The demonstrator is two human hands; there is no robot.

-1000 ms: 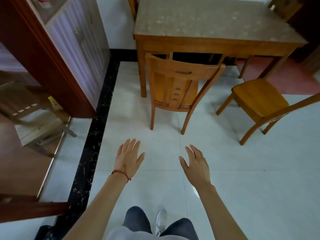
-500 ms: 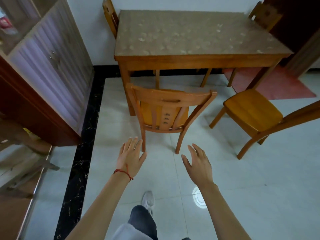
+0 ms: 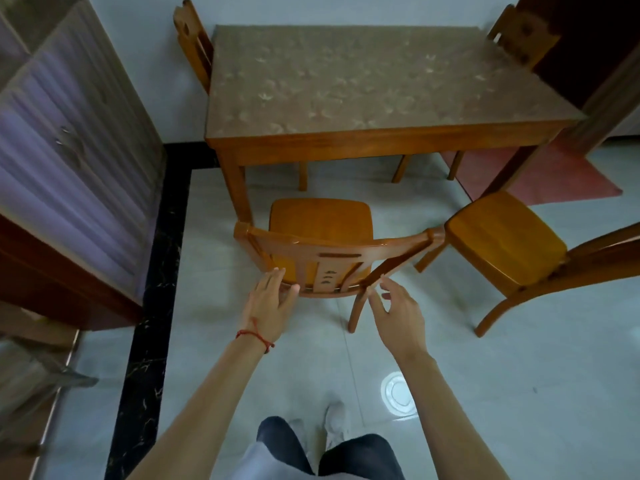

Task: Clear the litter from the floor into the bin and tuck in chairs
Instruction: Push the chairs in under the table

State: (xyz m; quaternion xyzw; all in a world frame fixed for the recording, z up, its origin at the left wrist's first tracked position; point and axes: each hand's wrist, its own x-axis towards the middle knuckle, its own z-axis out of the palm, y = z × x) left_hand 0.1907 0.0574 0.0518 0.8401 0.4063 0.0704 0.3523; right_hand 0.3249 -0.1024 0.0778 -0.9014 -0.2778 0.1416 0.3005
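Observation:
A wooden chair [image 3: 322, 220] stands with its back toward me, pulled out from the wooden table [image 3: 381, 143]. My left hand [image 3: 272, 303] is open, its fingertips at the left side of the chair's backrest. My right hand [image 3: 398, 310] is open too, fingers spread beside the right rear post of the chair. Neither hand closes around the wood. A second wooden chair [image 3: 502, 244] stands out from the table at the right, angled away. No litter or bin is in view.
Two more chairs [image 3: 192, 43] [image 3: 523, 32] stand at the table's far corners by the wall. A cabinet with ribbed doors [image 3: 69, 161] lines the left. A red mat [image 3: 554, 178] lies past the table at right. My feet [image 3: 332, 424] are on pale floor tiles.
I have stepped closer to the near chair. Both hands have moved forward from open air to the chair's backrest, left at its left side, right at its right post.

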